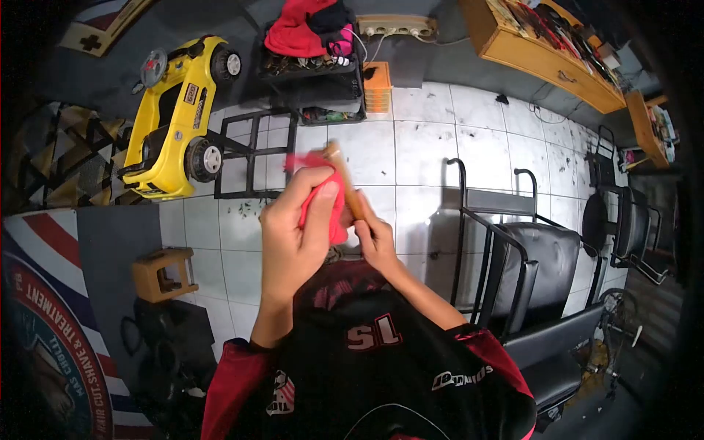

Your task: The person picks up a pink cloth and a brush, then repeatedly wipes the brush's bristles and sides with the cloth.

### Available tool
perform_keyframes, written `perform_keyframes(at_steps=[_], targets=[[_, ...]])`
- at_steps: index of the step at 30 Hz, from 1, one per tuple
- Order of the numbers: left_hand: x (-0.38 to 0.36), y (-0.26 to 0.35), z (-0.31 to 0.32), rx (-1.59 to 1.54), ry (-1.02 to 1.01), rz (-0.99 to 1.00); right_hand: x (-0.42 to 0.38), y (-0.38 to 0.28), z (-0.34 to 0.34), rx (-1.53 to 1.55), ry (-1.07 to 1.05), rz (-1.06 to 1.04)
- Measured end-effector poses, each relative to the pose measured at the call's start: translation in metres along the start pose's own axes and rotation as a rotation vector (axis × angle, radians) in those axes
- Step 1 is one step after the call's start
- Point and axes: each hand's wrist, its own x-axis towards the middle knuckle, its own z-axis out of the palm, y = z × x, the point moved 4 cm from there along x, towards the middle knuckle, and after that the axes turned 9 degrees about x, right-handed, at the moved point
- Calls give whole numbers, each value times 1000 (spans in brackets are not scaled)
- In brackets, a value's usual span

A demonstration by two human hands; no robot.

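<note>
My left hand (pixel 297 227) is raised in front of my chest, its fingers closed round a crumpled red cloth (pixel 331 216). Part of the cloth sticks out past the knuckles and is smeared by motion. Just beside it, my right hand (pixel 378 238) grips the lower end of a slim brown stick-like thing (pixel 345 176), which looks wooden. This thing slants up and to the left, and its blurred upper end lies close to the cloth. Whether cloth and stick touch cannot be made out.
A yellow toy car (pixel 172 117) stands at the upper left beside a black metal frame (pixel 255 154). A black shelf (pixel 323 88) is at the back, a wooden drawer cabinet (pixel 543 59) at the upper right. Black chairs (pixel 539 264) stand right; a brown stool (pixel 158 275) sits left.
</note>
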Motion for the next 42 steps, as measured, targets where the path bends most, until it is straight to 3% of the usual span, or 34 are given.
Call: perform_keyframes(at_steps=[2, 4, 6, 8, 10, 12, 15, 17, 18, 19, 22, 24, 26, 28, 29, 32, 33, 35, 38, 42], targets=[[1, 8, -13, 34, 63, 101, -8, 46, -7, -353, -212, 361], [-6, 9, -27, -61, 166, 20, -28, 113, -25, -729, -405, 641], [-10, 5, -42, -87, 305, 55, -65, 188, -66, -890, -514, 794], [-10, 14, -57, -264, 440, 53, -100, 219, -108, -902, -360, 929], [-10, 14, -67, -245, 458, -6, -132, 246, -137, -992, -546, 1014], [-5, 6, -71, -50, 374, -125, -128, 246, -139, -812, -279, 911], [-5, -8, -41, -143, 200, -267, -96, 209, -125, -484, 29, 595], [-6, -11, -21, -201, 99, -292, -43, 113, -82, -115, 190, 521], [-5, -11, -13, -206, 66, -307, -23, 55, -61, 138, 206, 560], [-5, -11, -8, -210, 33, -318, -12, 29, -46, 249, 216, 376], [-4, -12, 2, -147, -126, -307, 0, -22, -18, 135, 121, 13], [-2, -12, 0, -61, -140, -185, 7, -49, -2, 118, -3, -217], [3, 2, -9, -12, -80, -99, 6, -21, 1, 141, -31, 56], [6, 8, -25, -74, 64, -19, 11, 7, -6, -73, -130, 164], [5, 12, -32, -103, 135, 20, 4, 57, -10, -218, -95, 145], [4, 16, -58, -223, 421, 38, -40, 182, -50, -676, -156, 463], [2, 14, -63, -156, 373, -7, -59, 230, -71, -821, -268, 729], [-2, 10, -72, -22, 273, -96, -85, 250, -94, -808, -218, 690], [-3, 2, -57, -133, 262, -58, -98, 251, -106, -799, -138, 697], [0, -5, -35, -295, 131, -277, -85, 237, -115, -621, 95, 585]])
